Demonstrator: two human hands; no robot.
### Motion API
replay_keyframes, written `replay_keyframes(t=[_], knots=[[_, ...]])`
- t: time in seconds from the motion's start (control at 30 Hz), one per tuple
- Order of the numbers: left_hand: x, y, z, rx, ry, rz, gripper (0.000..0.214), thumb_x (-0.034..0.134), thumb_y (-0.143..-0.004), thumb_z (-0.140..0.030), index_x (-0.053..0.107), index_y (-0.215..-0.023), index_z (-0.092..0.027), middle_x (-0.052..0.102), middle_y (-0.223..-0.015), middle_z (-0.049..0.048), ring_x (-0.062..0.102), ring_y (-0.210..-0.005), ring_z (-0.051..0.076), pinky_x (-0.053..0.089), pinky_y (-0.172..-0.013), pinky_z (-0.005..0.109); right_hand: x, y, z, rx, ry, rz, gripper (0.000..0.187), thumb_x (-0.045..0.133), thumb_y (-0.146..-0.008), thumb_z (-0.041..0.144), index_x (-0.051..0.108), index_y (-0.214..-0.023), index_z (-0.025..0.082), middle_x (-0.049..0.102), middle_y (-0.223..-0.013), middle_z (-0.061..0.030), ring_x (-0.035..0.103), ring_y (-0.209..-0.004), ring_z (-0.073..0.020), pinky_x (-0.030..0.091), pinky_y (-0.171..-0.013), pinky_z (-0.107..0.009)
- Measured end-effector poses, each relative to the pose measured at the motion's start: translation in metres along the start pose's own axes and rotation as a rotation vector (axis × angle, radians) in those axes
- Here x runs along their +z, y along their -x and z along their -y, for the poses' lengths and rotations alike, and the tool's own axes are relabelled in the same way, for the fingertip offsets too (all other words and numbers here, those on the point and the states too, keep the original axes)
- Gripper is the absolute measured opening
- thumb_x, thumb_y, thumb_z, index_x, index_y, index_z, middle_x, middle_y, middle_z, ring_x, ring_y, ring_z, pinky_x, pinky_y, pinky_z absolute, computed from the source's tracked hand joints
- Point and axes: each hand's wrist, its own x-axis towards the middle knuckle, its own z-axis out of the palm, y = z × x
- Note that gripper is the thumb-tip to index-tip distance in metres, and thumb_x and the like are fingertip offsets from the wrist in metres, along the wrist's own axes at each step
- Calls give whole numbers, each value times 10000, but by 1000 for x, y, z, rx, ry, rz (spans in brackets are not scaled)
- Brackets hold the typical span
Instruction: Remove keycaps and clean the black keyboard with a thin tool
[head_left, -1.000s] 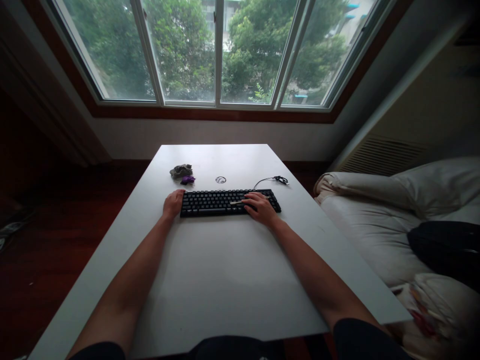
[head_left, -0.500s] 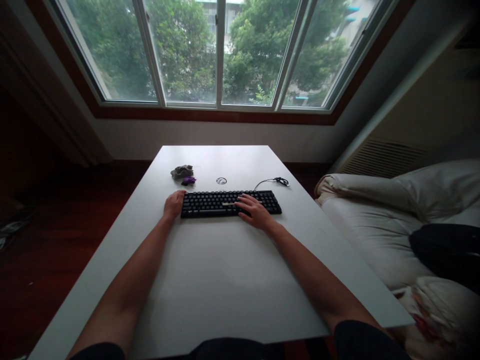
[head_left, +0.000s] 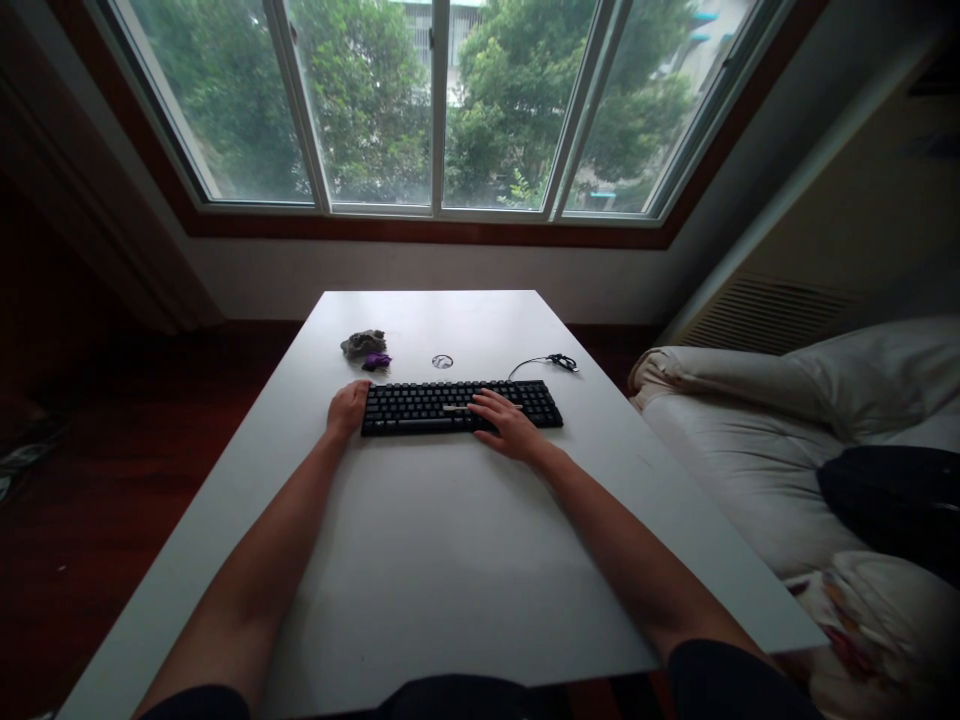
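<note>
A black keyboard (head_left: 420, 405) lies across the middle of the white table (head_left: 450, 560). My left hand (head_left: 347, 408) is curled against the keyboard's left end and holds it there. My right hand (head_left: 504, 425) lies on the keys right of the middle, fingers closed round a thin pale stick (head_left: 454, 407). The stick's tip points left along a key row. What kind of tool the stick is I cannot make out. The keyboard's cable (head_left: 541, 362) runs off its far right corner and ends in a small dark coil.
Behind the keyboard on the left lie a crumpled grey cloth (head_left: 364, 343) and a small purple object (head_left: 377, 360). A small round ring (head_left: 442, 361) sits mid-table. A bed with pale bedding (head_left: 757, 440) stands close on the right. Dark wooden floor lies left, windows ahead.
My right hand has slid left along the keyboard with the pale stick, from the right part to nearer the middle. The left hand and keyboard have stayed put.
</note>
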Motion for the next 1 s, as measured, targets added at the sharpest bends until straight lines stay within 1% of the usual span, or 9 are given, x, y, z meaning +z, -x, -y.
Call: replay_keyframes(t=[0.07,0.17,0.23,0.3,0.43,0.5,0.7,0.9,1.0], knots=[[0,0,0,5,4,-2,505,291,-1033,-459,717,-1197,-243,742,-1201,69,663,-1084,237,480,-936,323,1,-1,-1,11,8,-26,481,667,-928,324,598,-1402,275,567,-1474,-97,384,-1484,-311,382,-1197,-562],[0,0,1,-1,0,-5,503,294,-1032,-459,716,-1198,-240,743,-1202,71,662,-1093,237,482,-939,323,0,-1,-5,73,20,-97,376,663,-917,276,649,-1293,274,628,-1382,-91,446,-1438,-309,411,-1170,-574],[0,0,0,-4,-1,-6,502,297,-1031,-458,717,-1200,-239,743,-1206,70,662,-1098,236,483,-941,321,-1,0,-5,101,25,-115,362,679,-900,269,651,-1261,267,636,-1362,-95,457,-1427,-313,432,-1150,-580],[0,0,0,-7,0,-2,497,304,-1029,-454,717,-1202,-239,743,-1207,69,663,-1098,237,483,-943,322,-2,0,-2,88,23,-91,390,691,-891,277,638,-1277,257,610,-1402,-103,430,-1449,-316,429,-1154,-579],[1,-1,2,-6,5,5,491,309,-1029,-456,716,-1205,-244,743,-1202,71,662,-1095,241,482,-941,329,0,-2,8,24,1,-17,490,681,-908,286,581,-1386,246,532,-1504,-113,345,-1509,-306,391,-1198,-549],[2,-2,4,7,8,1,497,305,-1029,-462,716,-1202,-242,742,-1200,73,661,-1089,241,481,-937,330,1,-2,8,12,-6,-5,502,671,-915,279,570,-1407,250,515,-1523,-110,327,-1520,-300,389,-1203,-537],[0,-1,3,11,8,-1,504,298,-1030,-472,714,-1201,-245,737,-1220,69,655,-1115,236,476,-945,324,-1,1,-5,113,13,-102,349,635,-907,216,634,-1254,256,568,-1465,-89,380,-1493,-297,430,-1162,-569],[0,-1,2,5,3,-1,494,305,-1028,-461,715,-1195,-242,740,-1211,67,660,-1092,233,479,-935,318,-2,-3,9,45,23,-43,419,658,-918,268,615,-1334,244,490,-1550,-96,311,-1528,-302,404,-1192,-547],[0,-1,2,7,-1,-3,499,302,-1031,-463,714,-1200,-236,740,-1207,72,661,-1085,236,480,-931,321,-1,-3,7,44,51,-58,431,658,-916,263,631,-1346,256,503,-1539,-82,326,-1519,-306,405,-1196,-544]])
